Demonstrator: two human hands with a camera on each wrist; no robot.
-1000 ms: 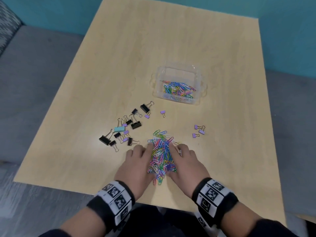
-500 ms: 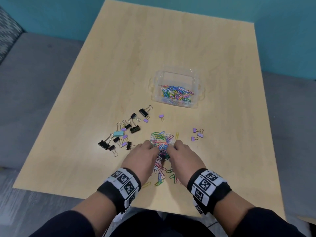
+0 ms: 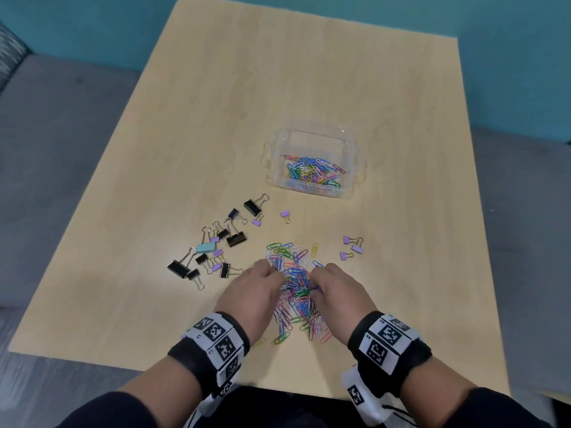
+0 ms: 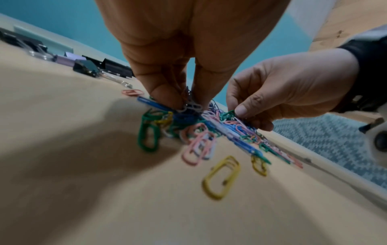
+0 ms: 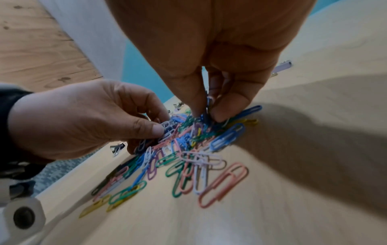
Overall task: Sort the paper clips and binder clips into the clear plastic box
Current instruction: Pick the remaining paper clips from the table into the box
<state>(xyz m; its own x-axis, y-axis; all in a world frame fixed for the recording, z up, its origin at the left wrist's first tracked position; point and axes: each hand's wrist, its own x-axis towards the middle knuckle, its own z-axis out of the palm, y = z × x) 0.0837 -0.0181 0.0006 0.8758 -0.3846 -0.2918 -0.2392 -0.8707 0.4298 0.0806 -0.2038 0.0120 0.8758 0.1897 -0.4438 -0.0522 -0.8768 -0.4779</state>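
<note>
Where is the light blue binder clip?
In the head view, the light blue binder clip lies on the table, left of the paper clip pile, among the black binder clips and small purple ones.

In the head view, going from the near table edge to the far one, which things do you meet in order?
Pile of paper clips gripped by the left hand and right hand → three purple binder clips → largest black binder clip → clear plastic box.
</note>
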